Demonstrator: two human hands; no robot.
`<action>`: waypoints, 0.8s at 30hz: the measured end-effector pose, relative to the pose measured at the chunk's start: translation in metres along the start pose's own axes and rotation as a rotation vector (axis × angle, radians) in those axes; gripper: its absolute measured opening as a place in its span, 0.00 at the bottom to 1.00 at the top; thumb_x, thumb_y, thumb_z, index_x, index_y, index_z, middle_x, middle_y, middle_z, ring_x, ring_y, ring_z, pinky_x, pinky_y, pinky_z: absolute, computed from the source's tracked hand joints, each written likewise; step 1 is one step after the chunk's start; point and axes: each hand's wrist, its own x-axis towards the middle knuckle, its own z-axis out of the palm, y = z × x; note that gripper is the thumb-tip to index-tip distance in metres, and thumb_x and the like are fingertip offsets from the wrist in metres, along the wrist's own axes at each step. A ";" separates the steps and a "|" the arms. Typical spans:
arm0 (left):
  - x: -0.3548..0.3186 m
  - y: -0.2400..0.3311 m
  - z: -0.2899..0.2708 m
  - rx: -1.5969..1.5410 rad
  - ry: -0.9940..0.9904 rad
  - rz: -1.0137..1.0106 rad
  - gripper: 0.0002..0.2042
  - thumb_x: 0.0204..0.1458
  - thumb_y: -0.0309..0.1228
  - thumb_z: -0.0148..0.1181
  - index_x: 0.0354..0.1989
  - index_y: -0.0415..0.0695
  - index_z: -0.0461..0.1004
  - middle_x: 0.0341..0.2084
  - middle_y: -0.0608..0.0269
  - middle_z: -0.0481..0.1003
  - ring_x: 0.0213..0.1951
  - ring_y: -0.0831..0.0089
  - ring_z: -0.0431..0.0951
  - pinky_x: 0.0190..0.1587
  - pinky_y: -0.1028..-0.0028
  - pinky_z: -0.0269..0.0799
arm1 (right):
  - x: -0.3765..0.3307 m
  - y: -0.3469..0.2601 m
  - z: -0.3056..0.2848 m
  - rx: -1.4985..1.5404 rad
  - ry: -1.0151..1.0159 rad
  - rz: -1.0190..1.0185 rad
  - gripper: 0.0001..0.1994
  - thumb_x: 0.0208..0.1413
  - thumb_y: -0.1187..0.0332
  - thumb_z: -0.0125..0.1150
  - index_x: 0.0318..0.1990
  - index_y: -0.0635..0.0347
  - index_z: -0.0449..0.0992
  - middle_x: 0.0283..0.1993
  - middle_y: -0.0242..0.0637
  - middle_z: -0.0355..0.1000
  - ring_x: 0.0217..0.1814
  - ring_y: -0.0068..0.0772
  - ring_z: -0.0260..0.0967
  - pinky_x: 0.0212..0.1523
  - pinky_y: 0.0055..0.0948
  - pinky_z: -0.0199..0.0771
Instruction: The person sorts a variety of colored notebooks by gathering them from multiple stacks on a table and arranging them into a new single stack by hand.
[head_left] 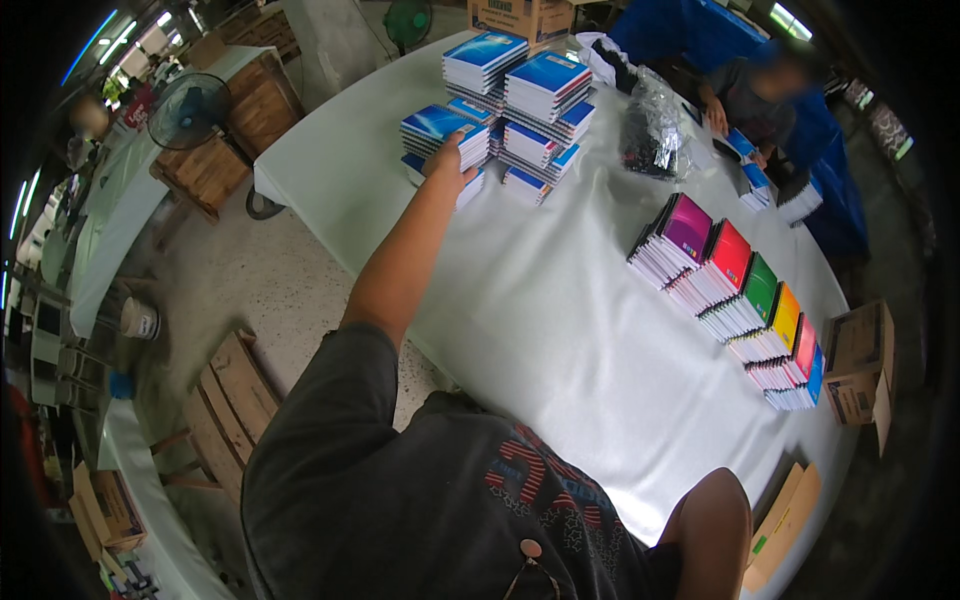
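Observation:
My left hand [452, 162] reaches far across the table to a stack of blue-covered spiral notebooks [436, 122]. Its thumb lies over the near right edge of the top covers, and the fingers close on the stack's side, partly hidden. Right beside it stand taller stacks of the same kind, one at the back [485, 48] and one to the right [548, 72], piled in crosswise layers. Of my right arm only the bent elbow [712, 500] shows at the lower right; the hand is out of sight.
A row of notebook stacks in purple [686, 228], red, green, yellow and other colours runs along the table's right side. Clear plastic wrapping [655, 130] lies farther back. Across the table a person [760, 100] handles blue notebooks. Open cardboard boxes [855, 365] stand at the right edge.

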 end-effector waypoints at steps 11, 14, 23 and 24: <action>-0.022 0.008 -0.008 0.105 0.208 -0.235 0.28 0.46 0.48 0.60 0.55 0.53 0.62 0.56 0.55 0.60 0.51 0.55 0.67 0.52 0.54 0.62 | 0.002 -0.004 0.013 0.001 -0.003 -0.002 0.22 0.46 0.60 0.63 0.43 0.60 0.60 0.50 0.39 0.65 0.59 0.43 0.57 0.57 0.42 0.53; -0.078 -0.026 -0.011 0.192 0.104 -0.185 0.30 0.44 0.50 0.59 0.56 0.54 0.61 0.56 0.56 0.59 0.51 0.56 0.66 0.51 0.54 0.62 | 0.001 -0.005 0.012 -0.032 -0.010 0.008 0.21 0.46 0.60 0.62 0.42 0.60 0.61 0.49 0.38 0.65 0.59 0.43 0.58 0.56 0.42 0.53; -0.201 -0.157 -0.029 0.567 -0.310 -0.291 0.28 0.46 0.41 0.59 0.56 0.51 0.61 0.48 0.62 0.67 0.46 0.67 0.70 0.45 0.66 0.64 | -0.015 -0.015 -0.027 -0.117 0.019 0.036 0.17 0.47 0.61 0.61 0.39 0.58 0.63 0.46 0.36 0.68 0.57 0.43 0.59 0.55 0.43 0.55; -0.215 -0.166 -0.020 0.604 -0.375 -0.291 0.28 0.47 0.39 0.59 0.57 0.48 0.60 0.48 0.63 0.67 0.46 0.68 0.70 0.45 0.68 0.65 | -0.018 -0.017 -0.036 -0.144 0.015 0.047 0.17 0.47 0.61 0.61 0.39 0.58 0.63 0.46 0.36 0.68 0.57 0.43 0.60 0.54 0.43 0.55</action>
